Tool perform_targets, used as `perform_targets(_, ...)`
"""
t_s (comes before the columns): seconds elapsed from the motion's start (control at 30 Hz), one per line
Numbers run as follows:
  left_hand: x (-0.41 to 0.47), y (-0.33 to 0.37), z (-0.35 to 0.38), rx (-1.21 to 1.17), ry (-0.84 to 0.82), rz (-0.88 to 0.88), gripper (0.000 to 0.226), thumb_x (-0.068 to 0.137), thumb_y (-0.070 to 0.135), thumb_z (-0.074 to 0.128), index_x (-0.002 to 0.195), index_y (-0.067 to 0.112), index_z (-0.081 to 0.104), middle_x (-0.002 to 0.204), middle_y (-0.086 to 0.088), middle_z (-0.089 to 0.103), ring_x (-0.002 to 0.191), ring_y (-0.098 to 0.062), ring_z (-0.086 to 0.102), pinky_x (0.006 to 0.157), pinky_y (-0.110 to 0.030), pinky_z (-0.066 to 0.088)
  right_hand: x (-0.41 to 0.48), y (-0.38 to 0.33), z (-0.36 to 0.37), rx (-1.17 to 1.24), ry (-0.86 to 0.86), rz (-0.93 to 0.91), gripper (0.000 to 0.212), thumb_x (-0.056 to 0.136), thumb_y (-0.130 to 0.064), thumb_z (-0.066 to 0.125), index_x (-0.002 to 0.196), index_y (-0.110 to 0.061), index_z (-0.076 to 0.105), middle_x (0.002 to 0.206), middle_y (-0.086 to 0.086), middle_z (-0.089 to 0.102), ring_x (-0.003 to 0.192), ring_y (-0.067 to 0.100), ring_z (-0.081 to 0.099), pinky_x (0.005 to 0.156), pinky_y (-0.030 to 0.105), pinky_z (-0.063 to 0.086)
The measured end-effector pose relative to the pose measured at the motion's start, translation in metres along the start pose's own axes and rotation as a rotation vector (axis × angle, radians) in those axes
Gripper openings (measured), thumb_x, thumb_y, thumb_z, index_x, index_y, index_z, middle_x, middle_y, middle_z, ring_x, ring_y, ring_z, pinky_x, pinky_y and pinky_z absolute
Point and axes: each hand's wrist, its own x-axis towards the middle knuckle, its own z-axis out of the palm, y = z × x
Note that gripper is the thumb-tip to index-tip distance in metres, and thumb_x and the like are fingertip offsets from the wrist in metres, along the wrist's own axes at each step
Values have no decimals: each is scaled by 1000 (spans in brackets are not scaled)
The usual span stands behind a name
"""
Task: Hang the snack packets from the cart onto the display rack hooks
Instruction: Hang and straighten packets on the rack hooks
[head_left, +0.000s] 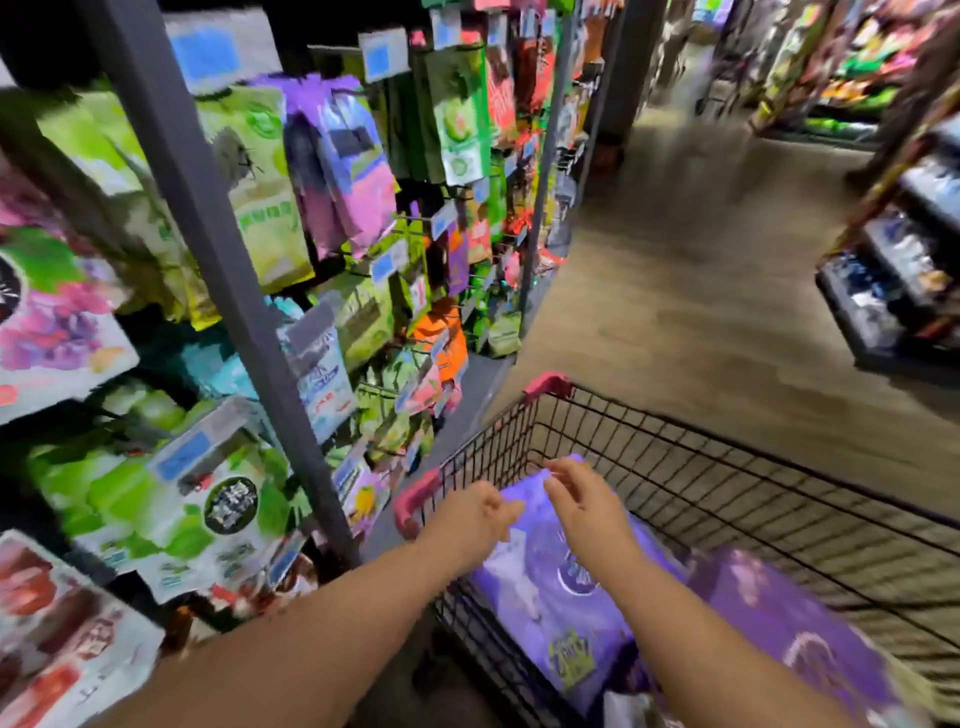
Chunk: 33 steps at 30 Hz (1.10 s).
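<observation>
Directly under both hands, purple snack packet (545, 587), lying tilted inside the wire cart (727, 483). At its top-left edge, left hand (475, 512), fingers curled; too blurred to tell whether pinching the packet or merely touching it. Over its top edge, right hand (584, 501), fingers loosely spread, gripping nothing. Right of the right forearm, second purple packet (789, 623) in the same cart. Left of the left hand, display rack (234, 291), hung with green packets (260, 171) and a purple-pink packet (343, 156).
</observation>
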Motion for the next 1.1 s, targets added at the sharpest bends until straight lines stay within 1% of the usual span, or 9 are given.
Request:
perform_targets(0.07, 4, 1, 32, 80, -116, 73, 19, 93, 37, 59, 87, 19, 59, 92, -11, 73, 75, -16, 60, 75, -29, 49, -12, 39, -21, -19, 38, 105, 17, 95, -12, 59, 109, -17, 65, 99, 1, 66, 91, 17, 62, 87, 31, 47)
perform_targets(0.17, 8, -2, 70, 274, -243, 171, 14, 95, 35, 56, 85, 25, 55, 97, -11, 70, 84, -21, 61, 67, -17, 39, -33, 86, -49, -103, 26, 283, 21, 96, -16, 59, 115, -10, 64, 102, 2, 66, 93, 17, 60, 80, 24, 41)
perform_targets(0.33, 4, -21, 103, 602, -292, 327, 34, 93, 56, 48, 104, 27, 59, 103, 2, 69, 104, -20, 62, 84, -31, 45, -69, 139, -78, -262, -108, 414, 24, 95, -19, 61, 112, -2, 66, 106, 12, 69, 89, 19, 60, 77, 26, 41)
perform_targets(0.47, 4, -19, 102, 579, -188, 360, 31, 92, 56, 49, 102, 29, 58, 84, 6, 67, 96, -16, 63, 72, -29, 41, -96, 169, -90, -369, -212, 481, 28, 92, -30, 65, 111, -10, 67, 108, 8, 68, 100, 24, 63, 90, 36, 48)
perform_targets(0.6, 7, -20, 106, 600, -210, 359, 30, 89, 58, 53, 97, 30, 57, 69, 11, 55, 90, -13, 63, 71, -28, 40, -113, 184, -98, -480, -317, 517, 30, 88, -45, 65, 109, -24, 68, 109, -2, 69, 104, 20, 62, 84, 28, 45)
perform_targets(0.67, 9, -19, 107, 589, -213, 348, 29, 88, 59, 54, 94, 30, 57, 68, 12, 55, 88, -12, 62, 73, -28, 41, -113, 184, -102, -502, -352, 500, 29, 86, -48, 67, 104, -26, 67, 107, -5, 69, 101, 18, 63, 83, 27, 46)
perform_targets(0.9, 14, -16, 107, 591, -219, 337, 27, 88, 58, 54, 93, 31, 57, 72, 12, 57, 78, -10, 54, 68, -27, 40, -105, 178, -101, -631, -527, 477, 46, 84, -62, 62, 114, -29, 65, 118, -6, 66, 110, 17, 59, 97, 34, 44)
perform_targets(1.03, 16, -17, 107, 604, -217, 340, 28, 88, 59, 54, 91, 31, 58, 71, 14, 57, 78, -10, 54, 68, -27, 41, -99, 176, -90, -731, -607, 465, 46, 80, -67, 62, 107, -30, 67, 110, -7, 66, 106, 17, 59, 90, 31, 38)
perform_targets(1.1, 16, -17, 108, 607, -222, 337, 28, 87, 59, 55, 90, 31, 58, 71, 13, 57, 77, -10, 54, 68, -27, 42, -97, 174, -86, -718, -636, 467, 44, 79, -63, 65, 104, -28, 69, 107, -9, 69, 104, 14, 60, 94, 31, 37)
